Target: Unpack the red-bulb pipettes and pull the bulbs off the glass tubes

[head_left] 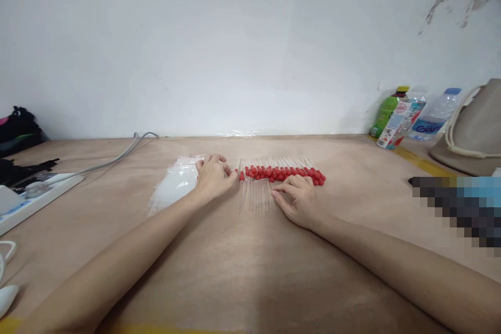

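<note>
On the surface [219, 271], blue letters starting "Ga" mark the blue-capped bottle [430, 124]. The left hand [214, 177] and right hand [300, 199] are low; whether either grip is clamped, I cannot tell. Clear bags [176, 182] lie beside the left hand, red-bulbed droppers [269, 171] between and beyond both.

Clear bags [174, 188] partly behind left hand [215, 176]
</note>
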`<state>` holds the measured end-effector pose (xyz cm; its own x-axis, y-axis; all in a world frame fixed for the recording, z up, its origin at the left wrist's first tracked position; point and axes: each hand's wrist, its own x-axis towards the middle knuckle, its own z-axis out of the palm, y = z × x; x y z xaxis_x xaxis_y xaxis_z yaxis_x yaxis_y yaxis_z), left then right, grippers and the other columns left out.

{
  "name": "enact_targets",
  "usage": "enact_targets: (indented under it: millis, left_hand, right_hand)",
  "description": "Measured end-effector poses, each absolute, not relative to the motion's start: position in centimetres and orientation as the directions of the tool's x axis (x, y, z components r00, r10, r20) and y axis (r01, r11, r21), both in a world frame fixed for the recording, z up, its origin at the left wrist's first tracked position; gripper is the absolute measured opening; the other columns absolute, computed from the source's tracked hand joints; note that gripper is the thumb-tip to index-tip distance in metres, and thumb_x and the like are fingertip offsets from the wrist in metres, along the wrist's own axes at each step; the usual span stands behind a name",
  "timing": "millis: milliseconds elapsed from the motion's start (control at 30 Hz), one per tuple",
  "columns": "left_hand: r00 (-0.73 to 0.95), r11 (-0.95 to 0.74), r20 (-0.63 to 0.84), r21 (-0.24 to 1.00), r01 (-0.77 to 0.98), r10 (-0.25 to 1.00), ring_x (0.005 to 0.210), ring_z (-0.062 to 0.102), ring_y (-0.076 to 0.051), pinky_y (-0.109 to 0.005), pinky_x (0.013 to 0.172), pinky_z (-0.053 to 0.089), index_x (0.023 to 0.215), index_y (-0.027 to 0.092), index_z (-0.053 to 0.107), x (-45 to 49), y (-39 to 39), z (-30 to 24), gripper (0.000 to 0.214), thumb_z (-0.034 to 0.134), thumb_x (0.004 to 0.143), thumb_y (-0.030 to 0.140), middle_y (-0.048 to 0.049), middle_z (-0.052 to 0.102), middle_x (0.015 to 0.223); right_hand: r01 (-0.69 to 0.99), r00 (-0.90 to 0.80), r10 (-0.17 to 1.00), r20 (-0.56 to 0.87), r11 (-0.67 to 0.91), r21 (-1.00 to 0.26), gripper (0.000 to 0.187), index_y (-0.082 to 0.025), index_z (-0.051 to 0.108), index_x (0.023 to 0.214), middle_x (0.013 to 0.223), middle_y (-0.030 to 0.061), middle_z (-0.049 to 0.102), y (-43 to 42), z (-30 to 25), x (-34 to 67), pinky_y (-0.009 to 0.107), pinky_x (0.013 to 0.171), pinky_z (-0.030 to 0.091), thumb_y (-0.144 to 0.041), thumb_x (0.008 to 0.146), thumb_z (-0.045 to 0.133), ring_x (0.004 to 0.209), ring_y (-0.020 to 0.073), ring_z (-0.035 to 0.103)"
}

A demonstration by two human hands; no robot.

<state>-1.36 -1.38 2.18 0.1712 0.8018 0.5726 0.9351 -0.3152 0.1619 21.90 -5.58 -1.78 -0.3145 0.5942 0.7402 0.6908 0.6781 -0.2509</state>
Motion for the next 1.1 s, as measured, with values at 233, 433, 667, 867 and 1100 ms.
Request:
enact_targets:
  millis: [233,433,667,867,1100]
  left_hand:
    - [0.339,-0.484,0.747,-0.026,0.874,0.572,0.096,0.047,-0.025,-0.043,0.079,0.029,0.064,0.02,0.064,-2.0,-4.4,1.4,0.017,0.055,0.073,0.03,-0.0077,0.058,0.103]
    - [0.536,-0.649,0.738,-0.178,0.74,0.41,0.087,0.051,-0.021,-0.04,0.079,0.03,0.074,0.022,0.064,-1.6,-5.6,-0.2,0.008,0.058,0.073,0.028,-0.0044,0.063,0.099]
    - [0.523,-0.694,0.752,-0.122,0.709,0.402,0.092,0.053,-0.022,-0.039,0.081,0.031,0.08,0.021,0.062,-1.0,-5.9,0.0,0.009,0.058,0.075,0.027,-0.005,0.064,0.1]
    - [0.634,-0.755,0.607,-0.084,0.65,0.479,0.106,0.051,-0.021,-0.041,0.094,0.025,0.098,0.022,0.06,0.3,-6.2,0.2,0.022,0.052,0.083,0.036,-0.0048,0.062,0.108]
    - [0.651,-0.795,0.615,-0.063,0.604,0.446,0.096,0.056,-0.016,-0.033,0.087,0.032,0.089,0.018,0.06,0.8,-5.9,-0.3,0.014,0.048,0.087,0.025,-0.0026,0.066,0.093]
  right_hand:
    - [0.724,-0.229,0.494,0.839,0.663,-0.192,0.039,-0.017,0.052,0.116,0.109,0.0129,0.054,-5.4,-1.9,22.1,0.039,0.083,0.038,-0.031,0.08,0.052,0.1,0.0239,0.05]
    - [0.706,-0.481,0.391,0.785,0.703,0.082,0.043,-0.021,0.05,0.121,0.127,0.0103,0.049,-5.3,-1.7,22.3,0.047,0.099,0.025,-0.039,0.082,0.052,0.118,0.0266,0.041]
    - [0.64,-0.54,0.437,0.719,0.768,0.014,0.016,-0.022,0.065,0.083,0.101,0.0019,0.065,-5.0,-1.9,22.0,0.045,0.099,0.024,-0.027,0.085,0.05,0.108,0.0203,0.051]
    - [0.594,-0.532,0.423,0.733,0.804,-0.033,0.017,-0.02,0.064,0.08,0.088,0.0028,0.067,-5.4,-1.5,21.9,0.042,0.095,0.029,-0.025,0.085,0.048,0.096,0.018,0.056]
    - [0.532,-0.562,0.414,0.716,0.844,-0.071,0.017,-0.022,0.064,0.091,0.093,0.003,0.068,-5.0,-2.0,21.5,0.043,0.096,0.031,-0.029,0.084,0.051,0.1,0.0191,0.055]
